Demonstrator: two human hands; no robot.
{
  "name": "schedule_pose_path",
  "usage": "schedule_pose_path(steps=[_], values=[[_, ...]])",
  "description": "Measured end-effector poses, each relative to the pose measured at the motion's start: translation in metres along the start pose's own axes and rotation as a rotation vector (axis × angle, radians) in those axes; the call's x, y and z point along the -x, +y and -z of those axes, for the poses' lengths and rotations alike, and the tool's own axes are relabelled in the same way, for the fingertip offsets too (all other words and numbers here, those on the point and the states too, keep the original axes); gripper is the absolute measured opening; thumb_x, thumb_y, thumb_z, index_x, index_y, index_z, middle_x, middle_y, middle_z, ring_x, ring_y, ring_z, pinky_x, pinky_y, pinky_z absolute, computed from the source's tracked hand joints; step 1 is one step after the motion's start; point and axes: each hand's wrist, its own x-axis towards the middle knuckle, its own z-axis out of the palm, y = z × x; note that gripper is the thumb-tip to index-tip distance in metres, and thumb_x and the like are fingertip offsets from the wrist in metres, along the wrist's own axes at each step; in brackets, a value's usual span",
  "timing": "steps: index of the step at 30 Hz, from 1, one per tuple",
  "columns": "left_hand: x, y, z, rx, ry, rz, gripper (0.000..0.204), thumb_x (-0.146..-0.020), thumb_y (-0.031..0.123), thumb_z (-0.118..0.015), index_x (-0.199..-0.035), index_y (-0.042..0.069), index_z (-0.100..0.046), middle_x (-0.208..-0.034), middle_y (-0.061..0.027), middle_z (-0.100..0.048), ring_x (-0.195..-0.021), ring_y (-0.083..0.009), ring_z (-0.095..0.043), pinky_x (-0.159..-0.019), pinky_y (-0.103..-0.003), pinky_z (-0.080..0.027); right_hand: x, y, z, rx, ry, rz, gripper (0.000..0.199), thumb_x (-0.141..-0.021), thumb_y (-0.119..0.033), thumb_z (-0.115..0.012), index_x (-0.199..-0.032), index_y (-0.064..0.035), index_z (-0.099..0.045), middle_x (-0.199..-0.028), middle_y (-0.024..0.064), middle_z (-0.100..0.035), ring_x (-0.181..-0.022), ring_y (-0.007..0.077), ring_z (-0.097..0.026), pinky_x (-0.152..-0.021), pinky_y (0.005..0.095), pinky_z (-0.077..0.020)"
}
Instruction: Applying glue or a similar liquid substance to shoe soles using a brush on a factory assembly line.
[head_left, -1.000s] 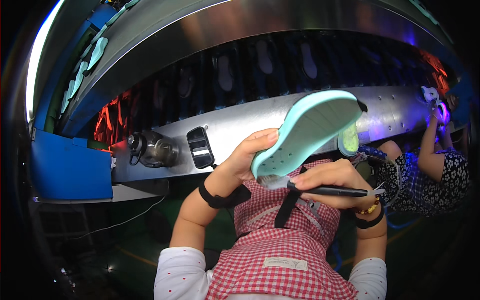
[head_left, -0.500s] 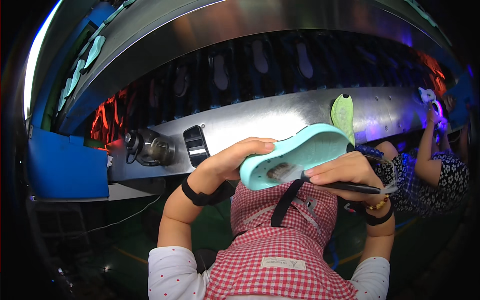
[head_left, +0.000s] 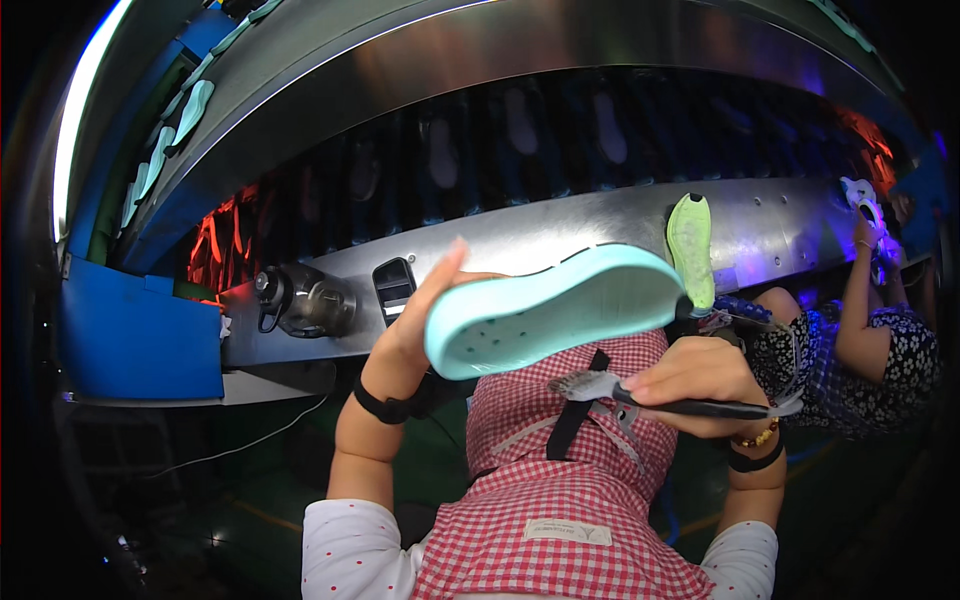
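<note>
A turquoise, shallow-sided shoe sole [head_left: 560, 315] is held up in front of the body, tilted so that its hollow inner face, pierced with small holes at the left end, is turned toward the wearer. Its left end is supported by the left hand [head_left: 415, 315], whose thumb is spread upward; its other fingers are mostly hidden behind the sole, so how firmly they are closed cannot be told. A black-handled brush with greyish bristles [head_left: 690, 407] is pinched between the thumb and fingers of the right hand [head_left: 700, 383], and its bristle tip is held just below the sole, apart from it. Behind, on a brushed-metal bench [head_left: 510, 240], a yellow-green insole-shaped piece [head_left: 690, 245] is seen near the sole's right end. Farther left, a black rectangular case [head_left: 394, 285] and a dark translucent jug with a black lid [head_left: 315, 300] are placed. A red-and-white checked apron [head_left: 560, 500] is worn.
</note>
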Motion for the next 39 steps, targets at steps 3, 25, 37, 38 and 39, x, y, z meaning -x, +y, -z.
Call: schedule_pose_path(steps=[3, 25, 37, 38, 39], values=[[-0.017, -0.039, 0.024, 0.229, 0.077, -0.260, 0.076, -0.084, 0.063, -0.024, -0.124, 0.000, -0.042, -0.120, -0.0214, -0.048, -0.111, -0.0290, -0.048, -0.095, -0.045, -0.036, -0.009, -0.013, -0.002, -0.089, 0.130, 0.081, 0.024, -0.062, -0.002, -0.072, -0.085, -0.0017, -0.065, -0.083, 0.0105, -0.066, -0.064, 0.0220, -0.061, -0.058, 0.0274, -0.0479], [-0.052, -0.070, -0.002, 0.325, 0.239, -0.443, 0.092, -0.070, 0.079, -0.020, -0.120, 0.006, -0.041, -0.092, -0.0098, -0.055, -0.087, -0.0242, -0.055, -0.091, -0.054, -0.037, -0.019, 0.008, -0.022, -0.063, 0.193, -0.215, 0.020, -0.066, -0.002, -0.068, -0.085, -0.0027, -0.065, -0.076, 0.0101, -0.064, -0.066, 0.0187, -0.060, -0.060, 0.0266, -0.0467], [-0.058, -0.059, -0.008, 0.270, 0.266, -0.614, 0.094, -0.069, 0.080, -0.022, -0.121, 0.005, -0.041, -0.092, -0.0082, -0.057, -0.086, -0.0234, -0.055, -0.091, -0.052, -0.036, -0.019, 0.025, -0.028, -0.155, 0.205, -0.233, 0.022, -0.068, 0.001, -0.067, -0.089, -0.0011, -0.065, -0.084, 0.0110, -0.065, -0.071, 0.0152, -0.062, -0.062, 0.0241, -0.0483], [-0.058, -0.057, -0.007, 0.270, 0.262, -0.614, 0.094, -0.069, 0.080, -0.022, -0.121, 0.005, -0.041, -0.092, -0.0082, -0.057, -0.086, -0.0234, -0.055, -0.091, -0.052, -0.036, -0.019, 0.022, -0.031, -0.169, 0.153, -0.167, 0.022, -0.067, 0.001, -0.068, -0.089, -0.0018, -0.065, -0.085, 0.0103, -0.065, -0.072, 0.0160, -0.062, -0.064, 0.0251, -0.0485], [-0.055, -0.056, -0.003, 0.280, 0.227, -0.631, 0.095, -0.067, 0.082, -0.021, -0.122, 0.006, -0.041, -0.091, -0.0090, -0.056, -0.086, -0.0235, -0.055, -0.090, -0.051, -0.038, -0.018, 0.014, -0.031, -0.131, 0.072, -0.170, 0.024, -0.066, 0.000, -0.069, -0.089, -0.0027, -0.065, -0.086, 0.0089, -0.066, -0.077, 0.0172, -0.062, -0.067, 0.0269, -0.0485]])
